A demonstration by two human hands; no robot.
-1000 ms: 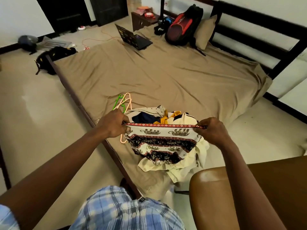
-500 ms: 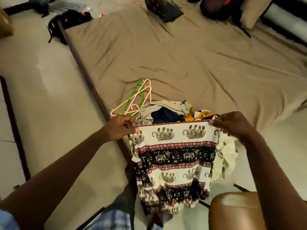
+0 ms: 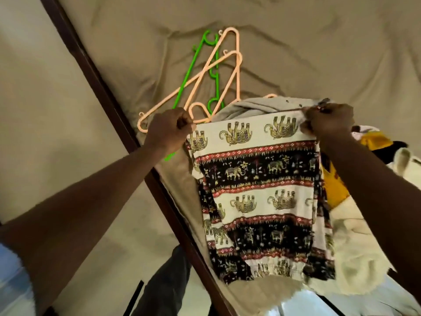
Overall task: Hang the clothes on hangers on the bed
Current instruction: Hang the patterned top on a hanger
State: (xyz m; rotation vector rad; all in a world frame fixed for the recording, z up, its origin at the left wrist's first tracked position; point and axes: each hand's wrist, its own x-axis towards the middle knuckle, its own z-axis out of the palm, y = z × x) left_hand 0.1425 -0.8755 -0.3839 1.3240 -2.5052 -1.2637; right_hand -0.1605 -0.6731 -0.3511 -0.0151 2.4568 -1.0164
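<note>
Lifted higher, elephant-print garment (image 3: pixel 257 179) hangs gripped by left hand (image 3: pixel 167 131) and right hand (image 3: pixel 328 122), overlapping peach hangers (image 3: pixel 238 83).

Patterned garment (image 3: pixel 257 190) showing cream bands alternating with black bands, thin red-and-white borders running between. Olive-gold elephants marching across cream bands; smaller elephants and pale flecks dotting black ones. Peach hangers (image 3: pixel 238 78) contrasting with bright green hanger (image 3: pixel 192 65). Bed sheet (image 3: pixel 296 53) showing plain khaki. Bed frame (image 3: pixel 95 71) showing dark brown. Grey cloth (image 3: pixel 262 106), yellow cloth (image 3: pixel 335 185), fuzzy cream cloth (image 3: pixel 355 258) peeking round garment. Sleeve (image 3: pixel 11 281) showing pale blue.
</note>
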